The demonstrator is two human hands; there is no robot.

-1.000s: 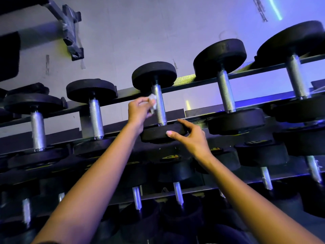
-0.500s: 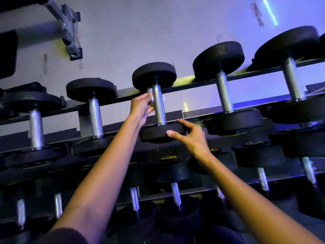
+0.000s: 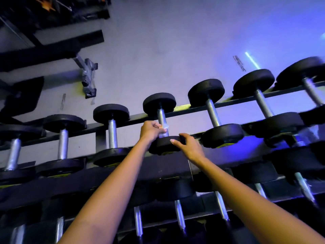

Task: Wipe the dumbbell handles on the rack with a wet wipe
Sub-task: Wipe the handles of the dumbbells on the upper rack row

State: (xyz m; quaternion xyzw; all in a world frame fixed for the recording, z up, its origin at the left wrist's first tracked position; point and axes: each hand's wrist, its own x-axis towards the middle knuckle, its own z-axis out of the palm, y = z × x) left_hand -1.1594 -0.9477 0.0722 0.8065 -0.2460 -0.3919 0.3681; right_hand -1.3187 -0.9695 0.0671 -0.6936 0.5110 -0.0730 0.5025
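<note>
A row of black dumbbells with silver handles lies on the top shelf of the rack (image 3: 228,103). My left hand (image 3: 151,130) grips the lower part of the middle dumbbell's handle (image 3: 161,115) with a white wet wipe (image 3: 164,128) wrapped against it. My right hand (image 3: 188,146) holds the near black head (image 3: 163,146) of the same dumbbell, with the fingers curled over its rim. The part of the handle under my left hand is hidden.
Neighbouring dumbbells lie to the left (image 3: 111,131) and to the right (image 3: 213,113) on the same shelf. Lower shelves hold more dumbbells (image 3: 179,215). A grey wall (image 3: 175,50) stands behind, with black equipment (image 3: 52,46) at the upper left.
My left hand has slid with the wipe from the upper part of the handle down toward the near head. My right hand stays on the head. The camera has tilted up.
</note>
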